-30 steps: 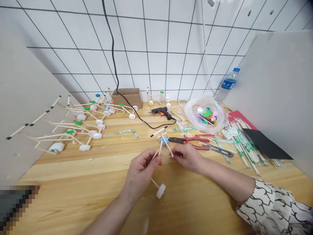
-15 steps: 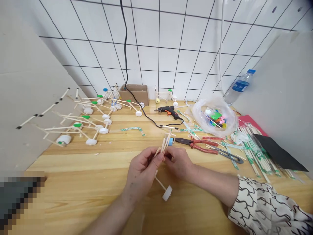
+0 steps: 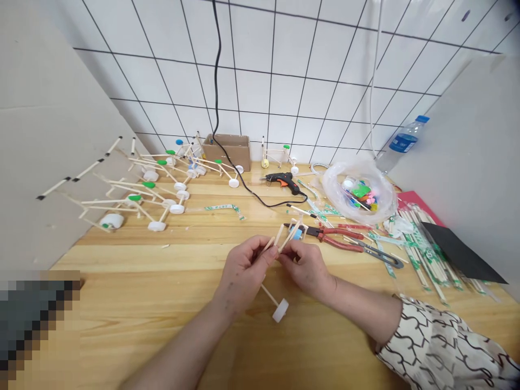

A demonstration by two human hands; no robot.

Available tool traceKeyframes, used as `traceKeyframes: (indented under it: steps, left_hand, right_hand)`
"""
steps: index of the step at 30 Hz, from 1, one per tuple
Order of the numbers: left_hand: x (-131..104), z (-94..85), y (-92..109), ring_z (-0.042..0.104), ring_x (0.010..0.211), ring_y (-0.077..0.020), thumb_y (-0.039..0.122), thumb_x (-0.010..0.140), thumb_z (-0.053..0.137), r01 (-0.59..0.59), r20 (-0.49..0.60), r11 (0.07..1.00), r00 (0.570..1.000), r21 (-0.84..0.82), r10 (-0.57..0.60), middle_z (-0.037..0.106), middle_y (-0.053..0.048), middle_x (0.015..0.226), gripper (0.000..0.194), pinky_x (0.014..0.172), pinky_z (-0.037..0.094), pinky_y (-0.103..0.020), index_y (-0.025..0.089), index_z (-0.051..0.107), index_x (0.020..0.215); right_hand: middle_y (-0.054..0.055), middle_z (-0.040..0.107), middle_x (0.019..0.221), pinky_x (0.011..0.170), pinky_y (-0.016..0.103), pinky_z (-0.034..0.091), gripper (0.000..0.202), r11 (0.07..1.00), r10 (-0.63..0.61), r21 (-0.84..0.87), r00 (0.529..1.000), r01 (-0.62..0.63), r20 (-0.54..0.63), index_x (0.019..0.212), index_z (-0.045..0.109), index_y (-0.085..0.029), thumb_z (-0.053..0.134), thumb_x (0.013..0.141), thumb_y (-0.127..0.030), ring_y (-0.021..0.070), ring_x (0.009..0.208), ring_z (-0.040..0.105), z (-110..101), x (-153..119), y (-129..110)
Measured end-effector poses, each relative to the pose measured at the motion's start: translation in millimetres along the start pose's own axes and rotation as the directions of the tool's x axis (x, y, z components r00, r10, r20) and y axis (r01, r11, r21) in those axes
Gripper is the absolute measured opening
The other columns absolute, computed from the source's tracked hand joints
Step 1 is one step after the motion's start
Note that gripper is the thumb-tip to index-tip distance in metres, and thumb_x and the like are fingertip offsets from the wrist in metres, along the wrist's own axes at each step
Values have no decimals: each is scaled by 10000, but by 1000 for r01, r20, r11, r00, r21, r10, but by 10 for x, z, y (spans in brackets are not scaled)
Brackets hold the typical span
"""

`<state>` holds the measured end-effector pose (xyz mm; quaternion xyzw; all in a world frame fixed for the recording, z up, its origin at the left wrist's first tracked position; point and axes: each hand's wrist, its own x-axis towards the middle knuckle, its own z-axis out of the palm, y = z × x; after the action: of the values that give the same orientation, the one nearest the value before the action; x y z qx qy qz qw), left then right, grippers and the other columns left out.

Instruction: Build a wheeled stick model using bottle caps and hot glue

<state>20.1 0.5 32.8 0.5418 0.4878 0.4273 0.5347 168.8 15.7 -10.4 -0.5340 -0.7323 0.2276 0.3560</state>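
Note:
My left hand (image 3: 248,273) is closed on a small frame of thin wooden sticks (image 3: 279,235), pinching it between thumb and fingers. Below that hand a stick axle sticks out, with a white wheel (image 3: 280,310) at its end. My right hand (image 3: 305,265) pinches a wooden stick (image 3: 290,236) that slants up to the right, its lower end meeting the frame at the left fingertips. Just beyond the right fingers shows a blue wheel or cap (image 3: 298,233). Whether it belongs to the held frame I cannot tell. The joint between the fingers is hidden.
Several stick cars (image 3: 156,225) with white wheels stand at the left. A glue gun (image 3: 284,181), a cardboard box (image 3: 227,153) and a bag of colourful pieces (image 3: 359,195) are at the back. Pliers (image 3: 337,238), wrapped chopsticks (image 3: 430,254) and a bottle (image 3: 404,142) lie right.
The stick in my right hand now leans farther right, apart from the other sticks. Both hands appear slightly farther right and up, as the whole view has shifted.

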Motion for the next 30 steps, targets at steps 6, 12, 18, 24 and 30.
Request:
traceKeyframes:
  steps: [6,12,18,24,30]
  left_hand:
    - [35,-54,8,525,662,-133,293,776,555,-16,11,999,1000,35,15,598,-5,677,167,594,392,-222,145,604,716]
    - [42,-59,23,534,676,-139,302,755,572,-35,22,999,999,18,35,616,-14,689,170,621,413,-228,142,620,721]
    - [50,-49,-13,485,604,-115,331,736,596,-42,32,999,999,9,42,576,6,638,192,559,376,-212,143,626,711]
    - [43,-46,-37,399,538,-95,326,753,581,-47,64,997,997,53,44,501,27,575,190,496,304,-206,148,597,688]
    - [33,-38,-14,374,542,-92,316,758,572,-37,69,997,997,64,33,477,31,584,178,501,294,-203,146,593,713]
  right_hand:
    - [-2,598,553,458,205,346,162,1000,28,7,999,-28,31,642,575,-168,610,746,-288,93,473,478,2,-7,12]
    - [-5,594,558,468,208,369,123,999,43,-30,997,-41,57,662,575,-169,608,726,-269,98,485,489,-37,-13,-43]
    - [0,587,582,472,209,388,61,998,-57,-43,998,55,-32,741,590,-171,541,747,-208,99,489,493,-197,-7,-21]
    - [75,636,871,691,253,430,303,858,-383,-322,916,400,118,1088,570,-169,408,836,-124,156,796,568,-303,96,74]
    - [69,625,802,659,256,366,271,625,-477,-594,850,506,222,918,632,-166,384,845,-83,162,755,531,-341,146,26]
